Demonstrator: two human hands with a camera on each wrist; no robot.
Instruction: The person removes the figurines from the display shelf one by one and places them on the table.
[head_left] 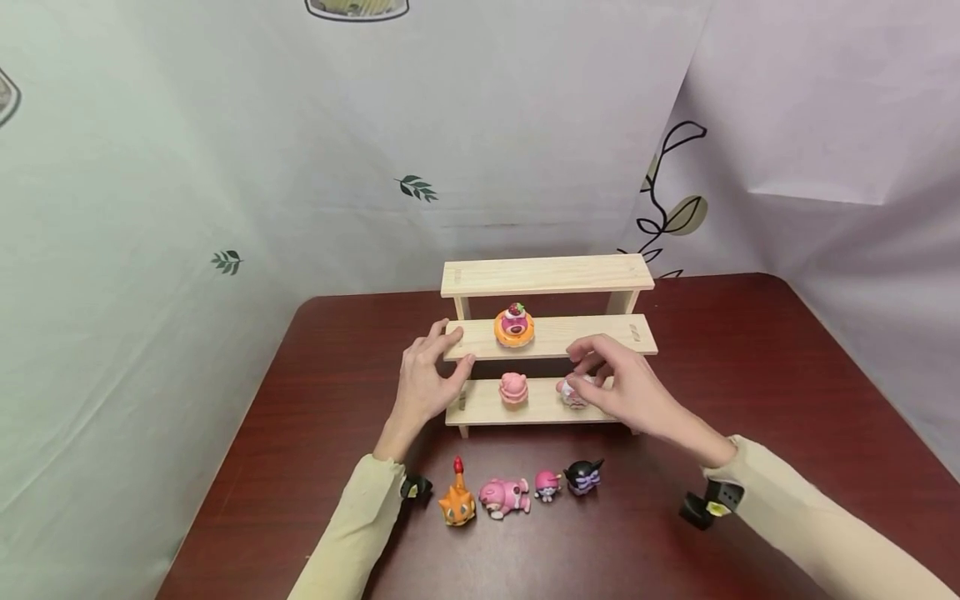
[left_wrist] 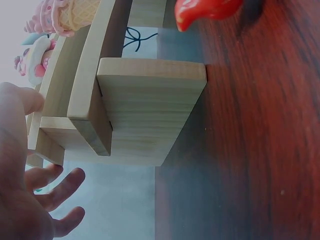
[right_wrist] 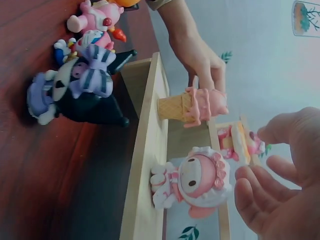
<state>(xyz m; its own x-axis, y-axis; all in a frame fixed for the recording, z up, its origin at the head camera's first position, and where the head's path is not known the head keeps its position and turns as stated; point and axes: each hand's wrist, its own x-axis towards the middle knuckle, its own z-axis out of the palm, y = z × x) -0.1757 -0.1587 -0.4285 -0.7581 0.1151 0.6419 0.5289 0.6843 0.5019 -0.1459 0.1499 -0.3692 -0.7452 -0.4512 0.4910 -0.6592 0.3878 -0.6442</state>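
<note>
My left hand (head_left: 426, 379) touches the left end of the wooden three-step display shelf (head_left: 555, 335), thumb by the middle step's front edge and fingers loosely spread. Over the right side of the bottom step is my right hand (head_left: 626, 387), its fingers loosely bent. Below it stands a pink figurine with a white frilled bonnet (right_wrist: 197, 177); the right wrist view shows a gap between fingers and figurine. To its left stands a pink ice-cream-cone figurine (head_left: 513, 388). On the middle step sits a pink figurine in an orange ring (head_left: 513, 327), topped by a strawberry.
In front of the shelf, a row of figurines lies on the dark red table (head_left: 337, 350): an orange one with a red-tipped tail (head_left: 457, 500), a pink bear (head_left: 504, 497), a small pink-capped one (head_left: 547, 485) and a black-hooded one (head_left: 583, 477). A printed curtain (head_left: 480, 150) hangs behind.
</note>
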